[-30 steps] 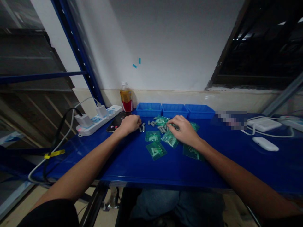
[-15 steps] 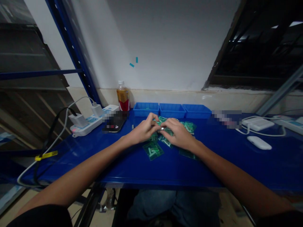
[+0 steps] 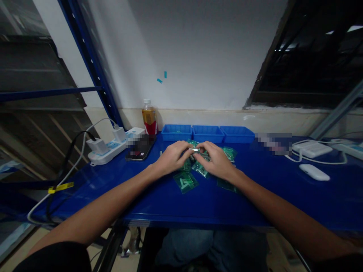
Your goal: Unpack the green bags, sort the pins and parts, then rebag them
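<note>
Standing at this bench, I see, from the left, a white plastic power strip [image 3: 109, 146] lying slantwise, a flat glossy phone [image 3: 148, 145] beside it, and a clear bottle [image 3: 149, 118] with amber drink and a red label. Three blue plastic trays [image 3: 176, 132], ribbed inside, stand edge to edge along the wall. Over the smooth blue tabletop [image 3: 170, 206], the left hand [image 3: 173, 158] has thumb and forefinger drawn nearly together, pinching a small shiny piece [image 3: 194, 150]. It sits between the two hands, its long axis sideways, roughly parallel to the straight front edge. Below lie thin, crinkled green packets [image 3: 185, 182], flat and squarish. The right hand [image 3: 214, 158] bends its fingers at the piece's right end, thumb slightly parted; how firmly they hold, I can't tell. Blue surface stretches from that forearm to a rounded white case [image 3: 314, 172], pointing slantwise.
</note>
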A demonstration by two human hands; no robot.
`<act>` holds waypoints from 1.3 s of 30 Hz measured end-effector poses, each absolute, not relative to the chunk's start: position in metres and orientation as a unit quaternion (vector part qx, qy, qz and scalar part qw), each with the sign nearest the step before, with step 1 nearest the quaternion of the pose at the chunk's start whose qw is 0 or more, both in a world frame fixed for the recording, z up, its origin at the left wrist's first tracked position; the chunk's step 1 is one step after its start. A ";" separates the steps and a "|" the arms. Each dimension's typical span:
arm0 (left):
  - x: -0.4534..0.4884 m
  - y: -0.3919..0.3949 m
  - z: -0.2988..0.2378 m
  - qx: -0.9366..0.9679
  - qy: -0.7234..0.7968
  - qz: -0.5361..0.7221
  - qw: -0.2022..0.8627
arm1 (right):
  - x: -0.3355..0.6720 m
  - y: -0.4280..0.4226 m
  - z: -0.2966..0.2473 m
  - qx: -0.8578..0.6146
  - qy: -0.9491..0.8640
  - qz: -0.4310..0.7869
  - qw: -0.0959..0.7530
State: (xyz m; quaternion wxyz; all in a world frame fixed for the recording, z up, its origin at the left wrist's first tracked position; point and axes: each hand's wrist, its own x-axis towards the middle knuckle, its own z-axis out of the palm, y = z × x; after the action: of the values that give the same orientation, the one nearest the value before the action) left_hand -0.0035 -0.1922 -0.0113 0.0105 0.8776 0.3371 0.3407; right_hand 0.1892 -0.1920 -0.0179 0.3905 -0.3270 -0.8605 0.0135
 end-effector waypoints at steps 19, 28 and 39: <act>-0.004 -0.197 -0.009 0.877 0.336 0.342 0.023 | 0.187 -0.195 -0.014 -0.318 -0.857 0.007 0.405; -0.041 -0.162 -0.003 0.814 0.528 0.238 -0.035 | 0.201 -0.149 0.000 -0.481 -0.806 -0.092 0.333; -0.045 -0.152 -0.018 0.729 0.672 0.120 -0.047 | 0.233 -0.055 0.008 -0.672 -0.710 -0.002 0.209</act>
State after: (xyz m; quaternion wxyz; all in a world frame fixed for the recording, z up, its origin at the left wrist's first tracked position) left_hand -0.0454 -0.1524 -0.0183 -0.0473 0.7293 0.6720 0.1195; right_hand 0.2326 -0.0546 0.0077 0.2085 -0.6723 -0.7103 -0.0023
